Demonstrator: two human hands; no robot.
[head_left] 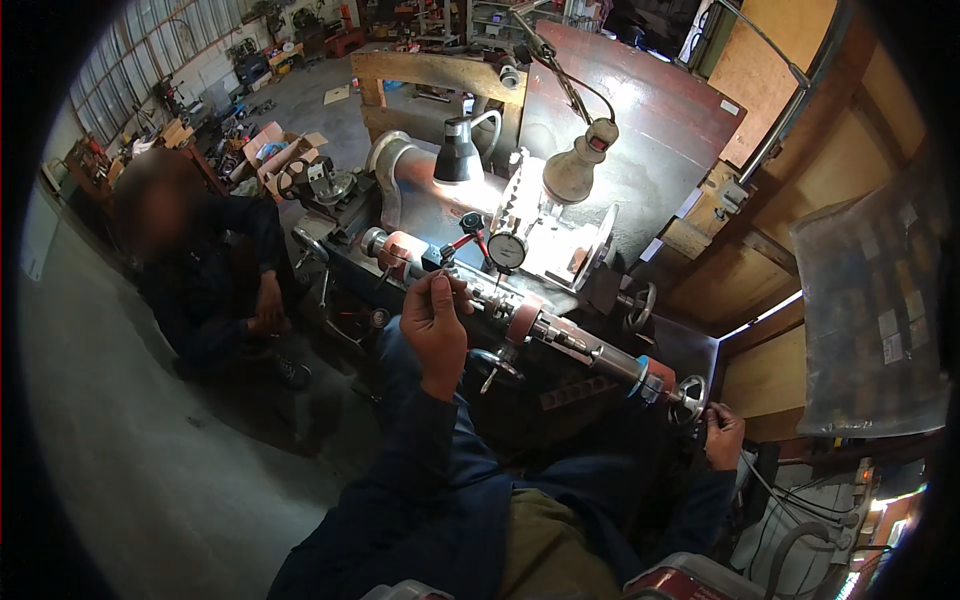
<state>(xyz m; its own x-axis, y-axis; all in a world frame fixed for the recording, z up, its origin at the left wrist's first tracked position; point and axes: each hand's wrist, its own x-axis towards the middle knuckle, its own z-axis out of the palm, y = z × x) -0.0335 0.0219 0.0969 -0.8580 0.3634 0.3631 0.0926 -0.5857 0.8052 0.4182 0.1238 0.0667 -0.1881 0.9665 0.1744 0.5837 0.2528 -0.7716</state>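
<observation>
My left hand (436, 328) is raised over the near side of a bench machine with a long shaft. Its thumb and fingertips are pinched together; what they hold, if anything, is too small to make out. Just beyond stands a round dial gauge (507, 251) on a red-and-black jointed arm (470, 236). Its tip points down at the metal shaft assembly (560, 335) between reddish supports (523, 322). My right hand (725, 437) is at the machine's right end, fingers closed at the edge of a silver handwheel (690, 399).
Two lamps, one black (459, 155) and one pale (570, 172), light the machine. Another handwheel (496, 368) juts out in front, above my legs. At left a person (215, 260) sits close to the machine. Cardboard boxes (275, 150) stand behind; wooden panels and a plastic sheet (870, 310) flank the right.
</observation>
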